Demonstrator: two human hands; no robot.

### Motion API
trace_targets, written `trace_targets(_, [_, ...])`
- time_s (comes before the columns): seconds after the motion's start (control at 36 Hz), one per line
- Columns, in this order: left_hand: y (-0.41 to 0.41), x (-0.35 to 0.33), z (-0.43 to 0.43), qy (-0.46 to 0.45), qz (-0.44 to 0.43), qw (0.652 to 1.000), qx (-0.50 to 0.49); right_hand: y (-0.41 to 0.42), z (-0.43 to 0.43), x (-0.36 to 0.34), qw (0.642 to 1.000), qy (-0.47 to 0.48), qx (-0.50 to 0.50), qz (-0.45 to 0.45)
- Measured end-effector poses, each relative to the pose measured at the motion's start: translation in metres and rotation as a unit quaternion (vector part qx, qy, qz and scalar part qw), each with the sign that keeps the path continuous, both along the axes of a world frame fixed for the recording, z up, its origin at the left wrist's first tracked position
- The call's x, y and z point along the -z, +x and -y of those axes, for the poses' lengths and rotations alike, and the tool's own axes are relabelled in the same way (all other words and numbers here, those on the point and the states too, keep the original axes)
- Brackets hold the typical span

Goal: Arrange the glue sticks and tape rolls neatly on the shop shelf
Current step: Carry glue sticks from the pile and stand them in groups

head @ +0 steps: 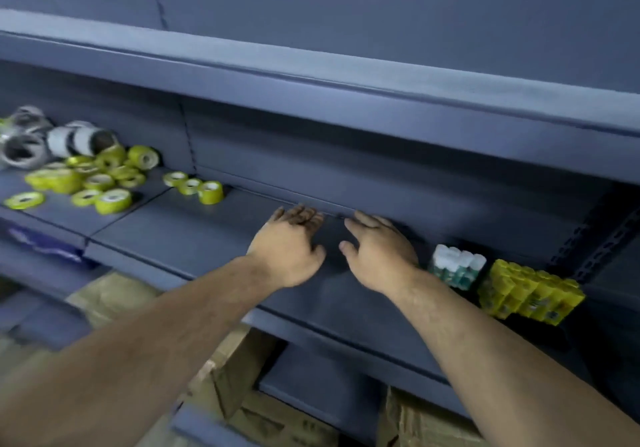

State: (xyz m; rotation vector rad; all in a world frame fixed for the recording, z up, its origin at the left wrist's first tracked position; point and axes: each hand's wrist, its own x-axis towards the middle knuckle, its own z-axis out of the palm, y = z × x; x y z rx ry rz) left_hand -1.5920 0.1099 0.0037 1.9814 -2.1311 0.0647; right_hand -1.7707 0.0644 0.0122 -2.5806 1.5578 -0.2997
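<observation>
Both of the person's bare arms reach forward over the blue-grey shelf [194, 235]. The left hand [289, 244] lies palm down on the shelf, fingers stretched toward the back wall and close together, holding nothing. The right hand [379, 251] rests just beside it, also palm down with fingers extended and the thumb spread toward the left hand; it too holds nothing. A narrow strip of bare shelf shows between the two hands.

Far to the left, yellow-green tape rolls [100, 178] lie scattered on the shelf, some flat and some tilted, with three more rolls [195, 187] set a little apart nearer the middle. Behind them, at the left edge, grey rolls [52, 140] are heaped together.

To the right of the right hand stands a pack of white-capped glue sticks [457, 265], and just beside it a block of yellow glue sticks [530, 292], near the shelf's right end.

Below the shelf, cardboard boxes [284, 422] sit on a lower level.
</observation>
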Motion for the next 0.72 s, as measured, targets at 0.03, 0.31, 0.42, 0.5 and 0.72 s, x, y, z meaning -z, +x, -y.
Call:
trace_targets(0.03, [0.010,0.000,-0.009,0.001,-0.001,1.000,-0.018,0.011,-0.002,0.001,1.000,-0.002,-0.017,0.002])
trace_targets(0.31, [0.113,0.006,-0.102,-0.006,-0.042,0.986,-0.162,0.135,-0.040,0.010,0.985,0.011,-0.170,0.033])
trace_targets(0.42, [0.161,0.008,-0.131,-0.023,-0.058,0.975,-0.212,0.195,-0.059,0.009,0.975,0.016,-0.220,0.026])
trace_targets(0.5, [0.202,0.009,-0.149,-0.032,-0.062,0.968,-0.241,0.245,-0.071,0.008,0.968,0.010,-0.252,0.012])
trace_targets(0.72, [0.342,0.010,-0.192,-0.027,-0.049,0.952,-0.299,0.401,-0.098,0.007,0.953,0.009,-0.302,0.018])
